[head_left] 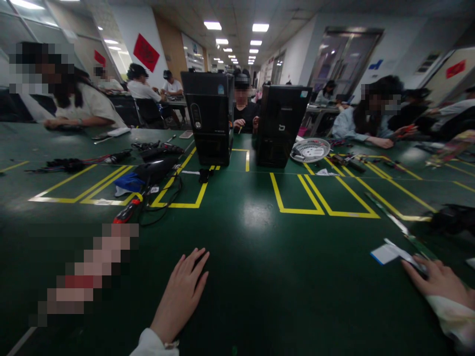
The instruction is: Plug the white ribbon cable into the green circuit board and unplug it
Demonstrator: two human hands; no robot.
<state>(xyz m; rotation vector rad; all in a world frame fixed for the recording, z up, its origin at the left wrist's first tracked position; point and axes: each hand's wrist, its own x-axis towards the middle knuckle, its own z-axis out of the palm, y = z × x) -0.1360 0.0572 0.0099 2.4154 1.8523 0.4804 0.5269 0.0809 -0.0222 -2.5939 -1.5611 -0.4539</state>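
My left hand [183,289] lies palm down on the green table [260,296], fingers stretched out, with nothing held. At the right edge, my right hand [440,279] is closed, its thumb and fingers on a white flat ribbon cable [388,251] with a blue end. A small dark part shows beside its fingertips; I cannot make out what it is. Beyond that hand a long thin strip [389,215] lies on the table. A red and black tool handle [126,211] lies far left of my left hand, next to a pixelated patch.
Two black computer towers [210,118] [282,123] stand upright in the middle. Black cables and a blue item [129,183] lie at left. A white round basket [309,150] sits at right behind the yellow tape outlines [297,211]. Several people sit around the tables.
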